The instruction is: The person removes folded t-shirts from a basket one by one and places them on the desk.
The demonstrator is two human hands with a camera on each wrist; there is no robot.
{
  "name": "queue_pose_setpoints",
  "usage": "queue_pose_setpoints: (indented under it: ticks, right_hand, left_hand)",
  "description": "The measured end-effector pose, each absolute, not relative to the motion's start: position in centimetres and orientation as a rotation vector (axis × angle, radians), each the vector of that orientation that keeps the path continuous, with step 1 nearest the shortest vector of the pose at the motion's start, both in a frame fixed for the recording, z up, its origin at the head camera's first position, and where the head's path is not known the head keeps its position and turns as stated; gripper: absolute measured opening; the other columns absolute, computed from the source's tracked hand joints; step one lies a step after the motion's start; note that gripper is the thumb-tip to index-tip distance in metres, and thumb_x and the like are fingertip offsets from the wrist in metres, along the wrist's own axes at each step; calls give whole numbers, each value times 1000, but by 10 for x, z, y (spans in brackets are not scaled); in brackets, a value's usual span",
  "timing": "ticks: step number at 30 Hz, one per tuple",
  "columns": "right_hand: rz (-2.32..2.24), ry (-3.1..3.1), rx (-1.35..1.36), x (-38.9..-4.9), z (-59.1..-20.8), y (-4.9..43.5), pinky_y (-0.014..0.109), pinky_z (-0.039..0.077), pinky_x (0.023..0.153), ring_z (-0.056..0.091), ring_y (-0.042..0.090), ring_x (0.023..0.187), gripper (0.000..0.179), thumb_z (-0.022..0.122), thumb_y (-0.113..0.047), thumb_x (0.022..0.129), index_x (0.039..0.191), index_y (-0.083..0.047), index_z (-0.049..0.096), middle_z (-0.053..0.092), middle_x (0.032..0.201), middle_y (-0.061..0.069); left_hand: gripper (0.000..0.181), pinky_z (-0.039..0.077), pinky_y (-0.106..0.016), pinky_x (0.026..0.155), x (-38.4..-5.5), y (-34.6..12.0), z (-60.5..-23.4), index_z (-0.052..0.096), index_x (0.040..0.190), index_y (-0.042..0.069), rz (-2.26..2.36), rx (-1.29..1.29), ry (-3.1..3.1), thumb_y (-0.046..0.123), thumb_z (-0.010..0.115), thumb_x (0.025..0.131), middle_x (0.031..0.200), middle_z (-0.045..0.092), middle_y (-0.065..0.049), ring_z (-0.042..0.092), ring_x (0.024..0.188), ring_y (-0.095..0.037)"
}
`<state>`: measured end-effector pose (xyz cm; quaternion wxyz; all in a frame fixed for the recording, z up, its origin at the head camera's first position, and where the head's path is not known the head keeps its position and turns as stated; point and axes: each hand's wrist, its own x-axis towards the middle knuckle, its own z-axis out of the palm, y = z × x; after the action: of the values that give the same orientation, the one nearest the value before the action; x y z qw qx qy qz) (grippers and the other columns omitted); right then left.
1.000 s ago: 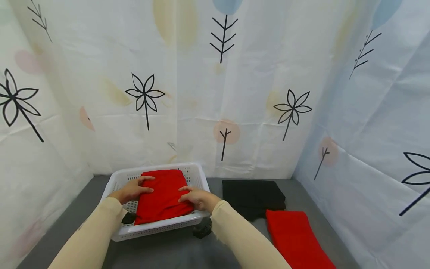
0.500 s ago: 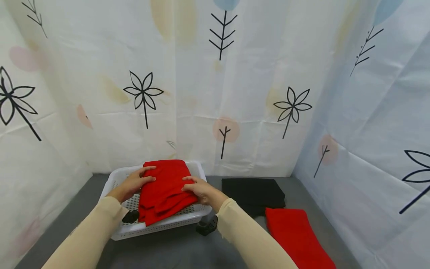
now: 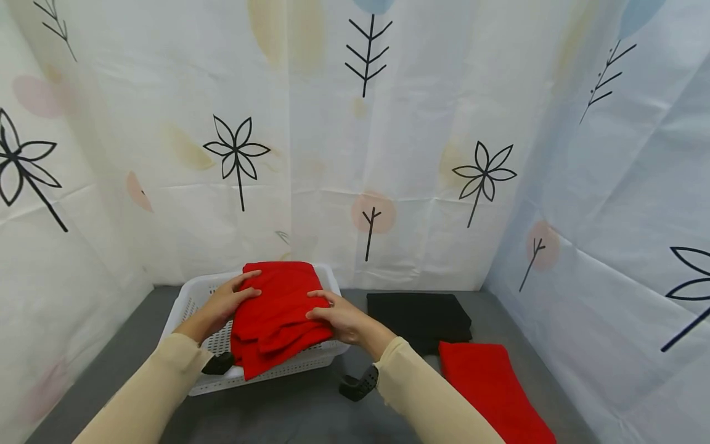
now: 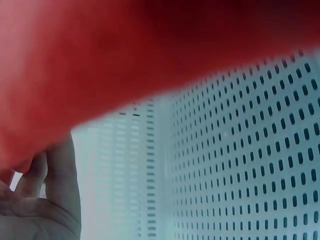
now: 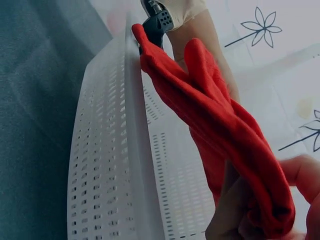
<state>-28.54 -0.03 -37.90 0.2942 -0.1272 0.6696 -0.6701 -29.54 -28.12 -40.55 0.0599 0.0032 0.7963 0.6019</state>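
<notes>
A folded red cloth [image 3: 280, 314] is held between my two hands over the white plastic basket [image 3: 185, 305]. At the cloth's left edge my left hand [image 3: 222, 305] grips it; in the left wrist view some of that hand's fingers [image 4: 62, 185] reach under the cloth. My right hand [image 3: 346, 317] grips the opposite edge, fingers and thumb on either side of the fold in the right wrist view. The near corner of the cloth hangs over the basket's front rim. Perforated basket walls and floor show beneath the cloth in the left wrist view.
A folded black cloth [image 3: 418, 317] lies on the grey table [image 3: 294, 413] right of the basket. Nearer the front right lies another folded red cloth [image 3: 493, 388]. A patterned white curtain [image 3: 327, 154] stands behind and at both sides.
Both hands have lifted the red cloth from inside the basket to above its rim. It has shifted slightly right and its near edge now hangs forward.
</notes>
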Motion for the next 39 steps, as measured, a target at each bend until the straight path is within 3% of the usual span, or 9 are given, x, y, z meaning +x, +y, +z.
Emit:
queue_pose_setpoints:
  ticks: [6, 13, 18, 28, 39]
  right_hand:
    - [-1788, 1759, -380, -280, -376, 11, 28, 55, 73, 57, 22, 95, 52, 62, -11, 93, 142, -13, 45, 51, 123, 11]
    - [-1805, 1775, -374, -272, -375, 18, 28, 54, 76, 56, 22, 98, 53, 63, -13, 92, 142, -15, 46, 50, 125, 11]
    - [-1811, 1758, -402, -266, -376, 23, 29, 54, 79, 55, 23, 103, 53, 63, -13, 91, 142, -14, 45, 50, 127, 11]
    - [-1810, 1756, -431, -247, -373, 36, 27, 56, 74, 60, 20, 95, 55, 63, -13, 92, 143, -14, 43, 54, 123, 11]
    - [-1902, 1668, -429, -223, -380, 50, 27, 56, 77, 62, 19, 96, 57, 62, -11, 92, 144, -11, 39, 55, 121, 11]
  left_hand:
    - [72, 53, -43, 96, -287, -276, -396, 21, 158, 18, 1858, 64, 2338, 28, 59, 98, 159, 16, -24, 36, 132, -39]
    - [73, 50, -48, 100, -273, -266, -392, 18, 159, 18, 1923, 103, 2318, 25, 58, 98, 160, 14, -23, 29, 137, -42]
    - [74, 49, -47, 101, -260, -258, -391, 18, 159, 18, 1913, 67, 2365, 26, 59, 98, 160, 14, -24, 31, 136, -42]
    - [75, 46, -48, 104, -237, -241, -391, 22, 157, 17, 1941, 11, 2410, 22, 63, 94, 157, 22, -23, 34, 134, -41]
    - [77, 53, -44, 95, -219, -229, -397, 25, 157, 17, 1960, 22, 2408, 22, 66, 92, 154, 26, -23, 38, 130, -42]
